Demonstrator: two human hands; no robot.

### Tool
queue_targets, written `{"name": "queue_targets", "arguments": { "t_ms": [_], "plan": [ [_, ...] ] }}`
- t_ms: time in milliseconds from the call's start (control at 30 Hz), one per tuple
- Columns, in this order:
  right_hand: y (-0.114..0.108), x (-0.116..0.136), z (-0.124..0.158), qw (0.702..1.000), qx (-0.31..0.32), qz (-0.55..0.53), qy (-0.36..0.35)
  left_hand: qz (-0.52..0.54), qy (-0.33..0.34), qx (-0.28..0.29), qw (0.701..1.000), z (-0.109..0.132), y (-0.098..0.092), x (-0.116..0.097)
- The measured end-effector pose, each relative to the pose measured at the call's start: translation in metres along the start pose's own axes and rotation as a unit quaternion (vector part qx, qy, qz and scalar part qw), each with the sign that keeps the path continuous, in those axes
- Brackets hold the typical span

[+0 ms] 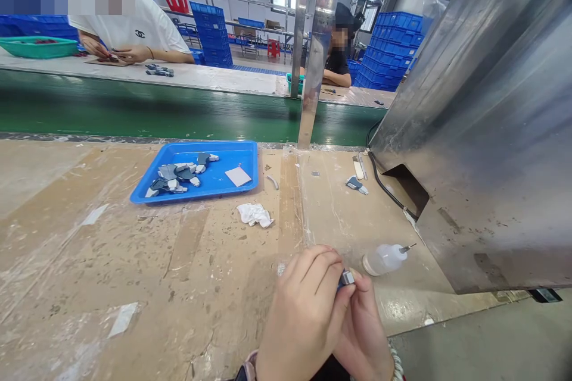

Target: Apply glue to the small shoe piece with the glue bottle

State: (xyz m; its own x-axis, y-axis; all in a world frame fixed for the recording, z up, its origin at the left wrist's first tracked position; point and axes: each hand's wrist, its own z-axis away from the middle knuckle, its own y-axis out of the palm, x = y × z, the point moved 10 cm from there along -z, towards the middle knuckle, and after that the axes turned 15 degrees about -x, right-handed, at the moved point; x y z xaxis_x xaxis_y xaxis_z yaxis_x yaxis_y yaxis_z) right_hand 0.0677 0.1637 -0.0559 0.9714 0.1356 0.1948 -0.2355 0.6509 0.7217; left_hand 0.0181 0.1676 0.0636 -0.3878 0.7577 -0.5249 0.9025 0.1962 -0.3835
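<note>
Small part: a grey-blue piece [346, 278] sits low over the workbench [134, 262], pinched between both hands.
Left hand [308, 309]: fingers curled tight over the piece, knuckles up.
Right hand [364, 327]: fingertips closed on the piece, tucked under the left.
Nearby: squeeze bottle [384, 258] lying just beside; crumpled wipe [254, 214] and blue tray [214, 181] of similar pieces farther off.
Right side: steel housing [487, 131].
</note>
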Motion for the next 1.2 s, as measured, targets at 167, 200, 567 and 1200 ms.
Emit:
{"name": "queue_targets", "arguments": {
  "t_ms": [167,200,567,1200],
  "plan": [
    [-0.005,0.004,0.000,0.999,-0.048,-0.014,-0.008,-0.005,0.012,0.000,1.000,0.001,0.001,-0.002],
    [-0.003,0.004,0.001,0.999,-0.042,-0.013,-0.007,-0.004,0.010,0.002,1.000,0.001,0.002,-0.001],
    [-0.010,0.002,-0.002,1.000,-0.014,-0.027,0.004,0.006,0.003,-0.005,1.000,0.000,-0.002,0.000],
    [-0.012,0.001,-0.001,0.996,-0.062,-0.055,0.015,0.021,0.010,-0.013,1.000,0.000,-0.002,-0.002]
  ]
}}
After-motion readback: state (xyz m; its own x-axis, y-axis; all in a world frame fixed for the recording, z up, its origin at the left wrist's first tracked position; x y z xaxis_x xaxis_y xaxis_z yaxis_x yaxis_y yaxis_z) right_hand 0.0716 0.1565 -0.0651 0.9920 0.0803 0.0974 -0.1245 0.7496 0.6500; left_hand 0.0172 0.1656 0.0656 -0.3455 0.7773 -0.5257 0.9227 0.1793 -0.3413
